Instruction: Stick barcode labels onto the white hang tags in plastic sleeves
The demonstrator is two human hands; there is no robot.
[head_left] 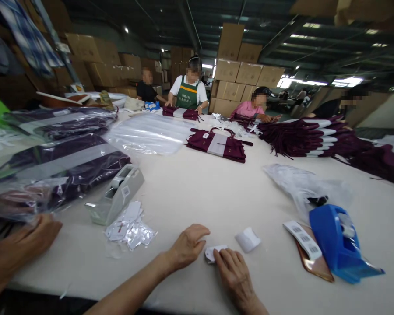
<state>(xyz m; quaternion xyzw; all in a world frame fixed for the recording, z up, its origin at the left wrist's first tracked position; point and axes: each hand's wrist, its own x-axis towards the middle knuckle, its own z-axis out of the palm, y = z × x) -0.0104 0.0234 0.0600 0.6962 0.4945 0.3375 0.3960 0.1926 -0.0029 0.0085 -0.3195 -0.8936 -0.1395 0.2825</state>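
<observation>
Our right grip (233,272) holds a stack of white tags (210,253) on the worktop (184,183); our left grip (191,245), just beside it, is empty, slightly parted. Left of that, loose tags (133,212) lie scattered and maroon bundles (72,155) are bagged; beyond both, a folded piece (230,151) lies unbagged.

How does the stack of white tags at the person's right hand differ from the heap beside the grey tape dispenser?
The stack is small and compact; the heap spreads wider, its tags at odd angles. The right hand touches the stack, while no hand touches the heap. Both look mostly white and lie on the table.
</observation>
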